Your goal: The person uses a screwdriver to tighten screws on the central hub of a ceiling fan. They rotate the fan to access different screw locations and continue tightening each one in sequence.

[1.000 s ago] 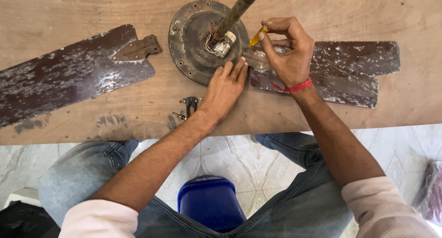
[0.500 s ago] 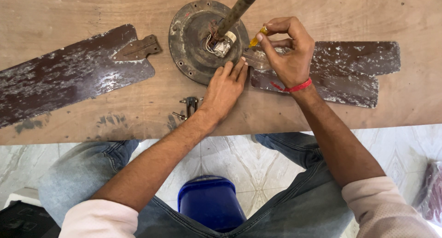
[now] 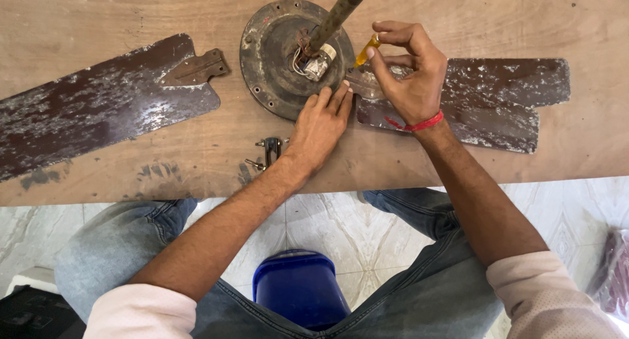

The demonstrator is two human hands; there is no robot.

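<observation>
My left hand (image 3: 321,126) lies flat and open on the rim of the fan motor (image 3: 288,57), upper centre of the frame, pinning it to the bench (image 3: 98,181); my right hand (image 3: 409,77) pinches a yellow screwdriver (image 3: 365,50) at the blade (image 3: 472,103); I should keep it upright, press firmly and turn slowly.

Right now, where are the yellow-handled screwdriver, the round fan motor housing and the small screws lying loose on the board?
yellow-handled screwdriver (image 3: 367,49), head view, on its yellow handle.
round fan motor housing (image 3: 272,57), head view, on its flat top face.
small screws (image 3: 268,150), head view, on the middle of the cluster.
</observation>
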